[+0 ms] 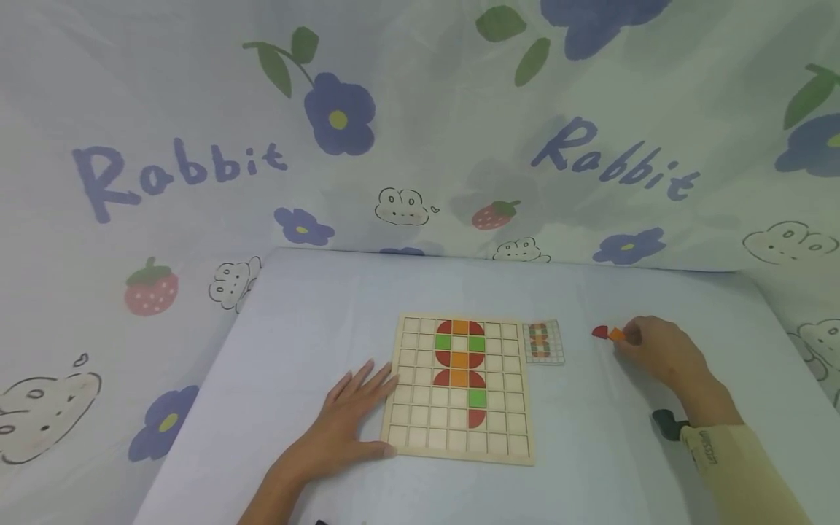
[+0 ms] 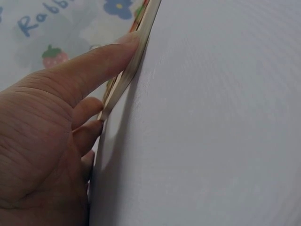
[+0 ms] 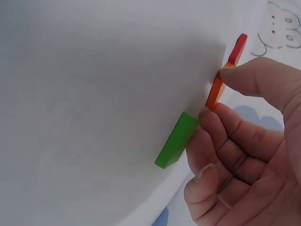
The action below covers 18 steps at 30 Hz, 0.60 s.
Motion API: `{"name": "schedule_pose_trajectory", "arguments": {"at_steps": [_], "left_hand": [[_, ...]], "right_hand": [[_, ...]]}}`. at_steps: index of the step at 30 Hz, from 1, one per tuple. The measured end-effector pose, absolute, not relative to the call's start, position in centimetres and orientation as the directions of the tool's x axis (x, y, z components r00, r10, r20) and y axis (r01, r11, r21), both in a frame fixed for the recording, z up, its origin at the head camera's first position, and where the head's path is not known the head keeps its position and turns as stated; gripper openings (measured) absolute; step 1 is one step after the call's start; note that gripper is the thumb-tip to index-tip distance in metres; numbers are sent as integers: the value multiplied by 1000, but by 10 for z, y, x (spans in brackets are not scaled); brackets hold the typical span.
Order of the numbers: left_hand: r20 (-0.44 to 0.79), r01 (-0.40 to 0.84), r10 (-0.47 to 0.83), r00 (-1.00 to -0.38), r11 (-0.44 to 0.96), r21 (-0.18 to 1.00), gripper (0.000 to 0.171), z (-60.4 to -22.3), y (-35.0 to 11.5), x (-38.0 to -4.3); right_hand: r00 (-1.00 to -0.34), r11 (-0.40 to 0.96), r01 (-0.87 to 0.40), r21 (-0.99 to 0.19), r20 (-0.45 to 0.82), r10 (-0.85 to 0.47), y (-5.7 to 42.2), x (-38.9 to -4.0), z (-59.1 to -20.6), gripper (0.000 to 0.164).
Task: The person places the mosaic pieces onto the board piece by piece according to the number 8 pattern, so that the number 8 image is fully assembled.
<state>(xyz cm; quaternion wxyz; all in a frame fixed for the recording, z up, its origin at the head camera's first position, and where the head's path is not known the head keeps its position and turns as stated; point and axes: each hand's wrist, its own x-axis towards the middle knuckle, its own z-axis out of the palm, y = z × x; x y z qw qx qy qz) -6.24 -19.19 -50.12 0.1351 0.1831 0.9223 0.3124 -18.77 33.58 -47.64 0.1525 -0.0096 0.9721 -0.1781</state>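
My left hand [image 1: 344, 419] rests at the left side of a wooden grid board [image 1: 418, 416], fingers spread and the thumb by its near corner. In the left wrist view, the thumb lies against the edge of the board [image 2: 123, 84]. Red quarter-round, orange square and green square tiles fill several middle cells. Off to the right, my right hand [image 1: 663, 350] pinches an orange square tile [image 3: 216, 91] between thumb and fingertips. Just beyond it sits a red quarter-round tile [image 1: 600, 332]. A green square tile [image 3: 177, 141] lies right by the curled fingers, hidden by the hand in the head view.
A small pattern card [image 1: 557, 343] with a printed grid lies against the board's upper right side. Beside the right sleeve is a dark green object [image 1: 666, 424]. A printed cloth [image 1: 426, 160] hangs behind the white table [image 1: 315, 306]. Something small and dark [image 1: 321, 522] shows at the bottom edge.
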Motion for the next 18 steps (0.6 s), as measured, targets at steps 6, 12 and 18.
{"name": "schedule_pose_trajectory", "arguments": {"at_steps": [6,12,18], "left_hand": [[-144,241,414,-899,742,626,106,-499,-191,-61],[-147,236,406,-902,749,619,106,-497,-191,-61],[-148,234,408,-901,745,624,106,-499,-191,-62]], "right_hand": [[-945,943,30,-330,-316,-80,335,-182,-474,43],[-942,948,21,-318,-324,-88,332,-175,-473,42],[-955,941,-5,-340,-279,-105,327,-165,-472,42]]}}
